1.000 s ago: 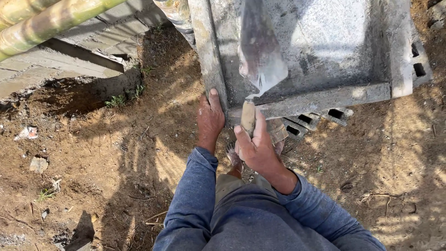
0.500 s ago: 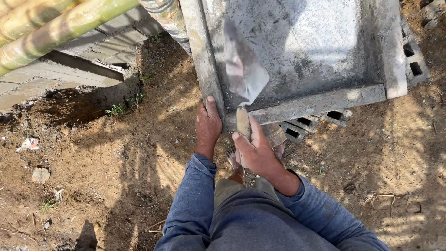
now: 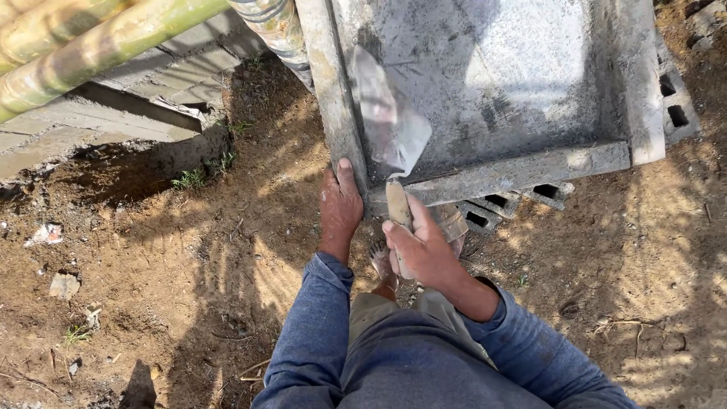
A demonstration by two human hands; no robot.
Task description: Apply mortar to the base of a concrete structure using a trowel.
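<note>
Left hand [image 3: 338, 208] clamped on tray corner [image 3: 350, 163]; right hand [image 3: 421, 250] gripping trowel [image 3: 390, 125]

bamboo poles [image 3: 91, 45]: 10 o'clock, slanting
concrete slab [image 3: 113, 121]: under poles
hollow blocks [image 3: 674, 106]: 2 o'clock
grass tuft [image 3: 189, 179]: 9 o'clock
dirt ground [image 3: 189, 303]: debris, stones

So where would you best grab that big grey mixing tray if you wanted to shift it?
Probably by the raised rim at its near corner, coming from the dirt side. The tray has upright edges a palm can wrap over; the left hand already grips there. The right hand holds the trowel, whose blade lies inside the tray.
</note>
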